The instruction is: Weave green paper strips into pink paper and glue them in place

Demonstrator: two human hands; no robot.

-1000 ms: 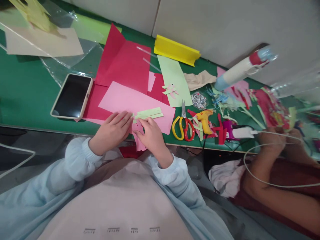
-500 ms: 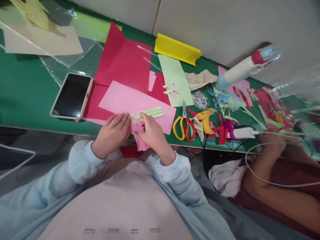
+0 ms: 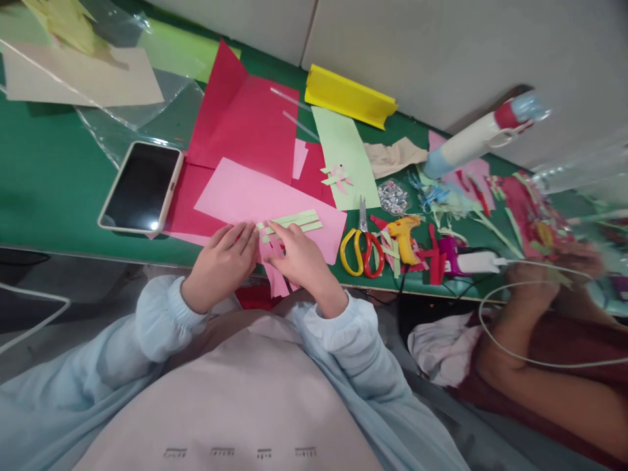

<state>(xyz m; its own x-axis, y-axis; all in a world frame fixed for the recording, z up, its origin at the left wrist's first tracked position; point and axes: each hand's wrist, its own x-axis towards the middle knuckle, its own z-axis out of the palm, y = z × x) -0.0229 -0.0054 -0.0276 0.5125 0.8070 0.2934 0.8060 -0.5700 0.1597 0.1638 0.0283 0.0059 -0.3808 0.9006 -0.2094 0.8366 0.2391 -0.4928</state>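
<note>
Pointing: the green strips (image 3: 293,221) lie side by side, long axis left to right across the table (image 3: 49,190), right ends tipped slightly away from the person. The pink strips (image 3: 277,280) cross them and run toward the near edge.
Left hand (image 3: 222,263): flat, fingers stretched out together, holding nothing; fingertips press down just left of the green strips' left ends.
Right hand (image 3: 300,256): index fingertip rests on the green strips' left end; whether the thumb pinches a pink strip cannot be told.
Position: the strips lie on the pink sheet (image 3: 230,193), between the two hands' fingertips; scissors (image 3: 360,245) lie to the right.
</note>
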